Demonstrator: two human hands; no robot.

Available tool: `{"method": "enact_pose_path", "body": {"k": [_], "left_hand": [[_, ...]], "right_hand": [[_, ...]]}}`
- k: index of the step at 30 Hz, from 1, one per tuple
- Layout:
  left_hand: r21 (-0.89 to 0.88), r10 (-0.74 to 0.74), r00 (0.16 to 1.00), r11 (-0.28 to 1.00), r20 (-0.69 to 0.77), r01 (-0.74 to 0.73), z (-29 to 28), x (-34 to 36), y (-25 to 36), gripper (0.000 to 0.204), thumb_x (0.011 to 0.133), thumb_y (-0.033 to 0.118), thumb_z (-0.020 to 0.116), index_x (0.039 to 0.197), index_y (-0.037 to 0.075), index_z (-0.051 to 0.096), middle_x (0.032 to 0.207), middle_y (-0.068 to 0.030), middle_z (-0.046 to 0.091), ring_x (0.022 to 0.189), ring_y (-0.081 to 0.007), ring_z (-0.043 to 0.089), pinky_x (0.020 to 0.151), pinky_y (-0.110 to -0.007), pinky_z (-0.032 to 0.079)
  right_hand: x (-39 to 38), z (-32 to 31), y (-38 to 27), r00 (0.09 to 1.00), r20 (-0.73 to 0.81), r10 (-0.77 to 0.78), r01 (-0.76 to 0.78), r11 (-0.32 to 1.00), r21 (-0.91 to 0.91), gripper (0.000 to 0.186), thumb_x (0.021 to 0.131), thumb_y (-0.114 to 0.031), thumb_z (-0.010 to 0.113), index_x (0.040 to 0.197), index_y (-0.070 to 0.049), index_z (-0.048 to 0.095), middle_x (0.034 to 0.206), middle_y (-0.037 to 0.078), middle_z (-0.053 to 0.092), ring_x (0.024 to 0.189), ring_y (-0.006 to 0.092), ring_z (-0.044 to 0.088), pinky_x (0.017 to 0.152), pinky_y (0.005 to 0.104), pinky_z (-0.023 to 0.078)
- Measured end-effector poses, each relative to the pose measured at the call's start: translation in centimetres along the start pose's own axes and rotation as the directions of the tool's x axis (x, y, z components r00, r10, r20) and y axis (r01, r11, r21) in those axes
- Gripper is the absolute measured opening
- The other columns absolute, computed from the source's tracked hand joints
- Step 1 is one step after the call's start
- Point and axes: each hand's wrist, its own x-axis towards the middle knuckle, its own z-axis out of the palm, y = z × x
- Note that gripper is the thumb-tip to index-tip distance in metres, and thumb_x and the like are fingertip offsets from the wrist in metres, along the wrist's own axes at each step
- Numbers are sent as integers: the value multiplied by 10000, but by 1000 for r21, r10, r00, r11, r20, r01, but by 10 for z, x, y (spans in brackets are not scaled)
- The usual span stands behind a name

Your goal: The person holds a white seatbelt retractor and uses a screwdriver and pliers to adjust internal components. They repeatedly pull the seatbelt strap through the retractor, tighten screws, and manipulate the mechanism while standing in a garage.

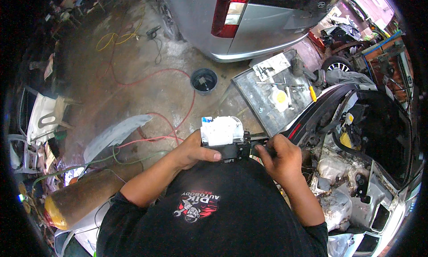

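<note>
In front of my chest I hold a boxy plastic part, white on top [223, 131] with a black body [229, 151] below, its kind unclear. My left hand [192, 152] is closed round its left end, thumb lying along the black front. At the other end, my right hand [284, 158] has its fingers curled and its thumb pressed near a narrow black piece sticking out to the right. What lies inside the right fingers is partly hidden. Beyond the part stands a grey worktable [263, 103] bearing a yellow-handled screwdriver [313, 94], other thin tools and a round white-and-yellow item [281, 99].
A silver vehicle [263, 32] is parked ahead, near a black bucket [204, 92]. On the right is a stripped car body [343, 168]. A red hose [162, 71] winds across the floor. A gas cylinder [89, 197] and a curved grey panel [113, 134] lie left.
</note>
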Motion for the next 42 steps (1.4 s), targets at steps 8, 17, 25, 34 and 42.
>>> {"method": "enact_pose_path", "body": {"k": [8,17,25,34,42], "left_hand": [[-92,-9,1000,996,21,11,3,2,5,983,755,259,906,1610,0,495,1523,-144,644,1422,-285,595,1236,-428,412],[-87,-25,999,996,23,27,4,5,6,904,782,234,877,1586,0,536,1502,-143,662,1402,-283,612,1224,-426,427],[-87,-37,999,995,28,40,2,10,4,905,780,233,872,1590,7,535,1500,-137,665,1401,-281,612,1214,-425,439],[-117,-63,998,991,26,66,1,15,10,937,773,246,867,1608,10,514,1514,-146,650,1410,-287,606,1220,-423,433],[-168,-125,991,977,55,133,-3,19,13,932,777,270,842,1607,8,507,1510,-154,650,1387,-295,622,1206,-428,457]], "right_hand": [[2,-9,5,997,42,64,-66,997,39,350,910,-220,887,827,-59,588,747,157,620,670,397,674,597,481,520],[6,-6,0,993,91,73,-77,996,42,333,928,-240,873,848,-60,605,774,170,652,694,405,693,617,474,547],[10,-4,0,994,100,47,-53,997,55,320,932,-244,871,862,-59,620,783,171,672,701,414,701,621,480,553],[12,-14,6,988,110,104,-107,994,21,326,932,-242,872,853,-56,616,783,180,668,699,415,699,634,481,551],[15,-21,12,989,94,115,-121,991,63,320,930,-233,873,857,-53,619,767,178,659,695,414,697,627,477,545]]}}
